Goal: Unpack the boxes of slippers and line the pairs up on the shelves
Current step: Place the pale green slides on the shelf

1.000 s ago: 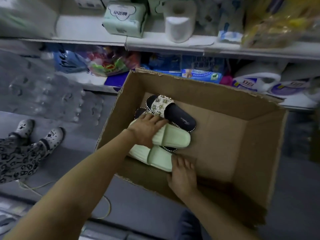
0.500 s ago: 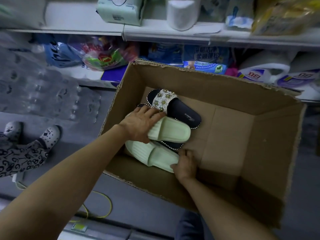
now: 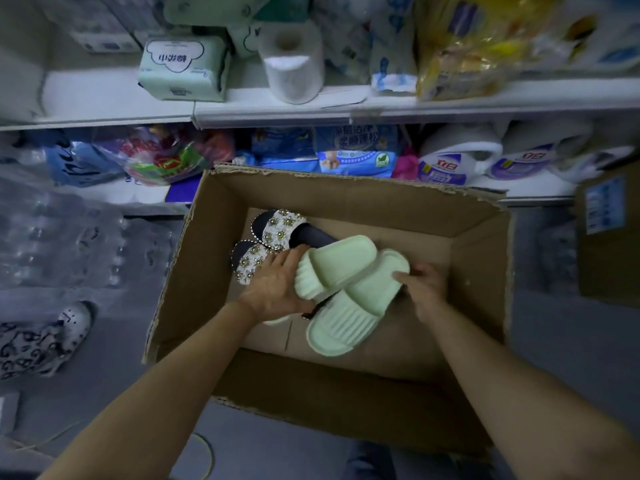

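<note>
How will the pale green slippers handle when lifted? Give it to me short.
Probably light: each hand, left hand and right hand, manages one pale green slipper by its edge. Likely springy rather than floppy, since the thick moulded soles keep their shape. The ribbed surface should resist slipping.

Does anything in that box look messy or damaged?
The cardboard box's top edge is ragged and torn. Inside, the green slippers lie crossed over the black jewelled pair, not lined up.
</note>
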`<state>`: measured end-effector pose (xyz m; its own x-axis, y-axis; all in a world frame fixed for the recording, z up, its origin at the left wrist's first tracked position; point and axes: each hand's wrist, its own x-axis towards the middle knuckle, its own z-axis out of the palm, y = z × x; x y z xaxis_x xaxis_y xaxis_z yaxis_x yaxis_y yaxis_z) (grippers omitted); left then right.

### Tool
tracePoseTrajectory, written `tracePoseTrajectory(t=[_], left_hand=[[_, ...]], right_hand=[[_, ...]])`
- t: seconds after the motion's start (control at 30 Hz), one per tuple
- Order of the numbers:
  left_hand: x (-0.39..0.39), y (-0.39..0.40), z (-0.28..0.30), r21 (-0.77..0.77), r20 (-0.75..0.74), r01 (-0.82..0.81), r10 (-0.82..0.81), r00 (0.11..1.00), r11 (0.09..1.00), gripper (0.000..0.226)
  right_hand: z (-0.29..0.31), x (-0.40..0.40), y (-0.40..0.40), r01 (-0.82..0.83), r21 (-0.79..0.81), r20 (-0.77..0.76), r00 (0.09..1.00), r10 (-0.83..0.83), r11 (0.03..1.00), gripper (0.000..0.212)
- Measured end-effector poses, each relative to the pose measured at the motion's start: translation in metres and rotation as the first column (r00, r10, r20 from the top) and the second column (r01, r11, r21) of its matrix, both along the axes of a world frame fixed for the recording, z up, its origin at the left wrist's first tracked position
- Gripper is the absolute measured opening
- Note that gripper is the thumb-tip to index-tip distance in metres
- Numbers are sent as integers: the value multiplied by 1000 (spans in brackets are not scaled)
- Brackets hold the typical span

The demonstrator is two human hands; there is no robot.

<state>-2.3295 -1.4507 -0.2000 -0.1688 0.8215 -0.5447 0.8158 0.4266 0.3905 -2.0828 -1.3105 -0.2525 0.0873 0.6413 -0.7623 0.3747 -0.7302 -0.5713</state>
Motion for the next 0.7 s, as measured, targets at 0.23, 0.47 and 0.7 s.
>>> tracePoseTrajectory(t=[0.23, 0.47, 0.7], left_hand=[[43, -5, -20, -42, -35, -282, 281, 959, 958, 121], [61, -12, -31, -71, 85, -378, 383, 920, 923, 121], [39, -18, -24, -100, 337, -569, 566, 752, 816, 126]], right_hand=[[16, -12, -24, 19, -87, -296, 954, -44, 996, 69], [18, -4, -74, -140, -106, -304, 947, 103, 984, 100], [27, 3, -79, -92, -64, -353, 933, 64, 994, 113]])
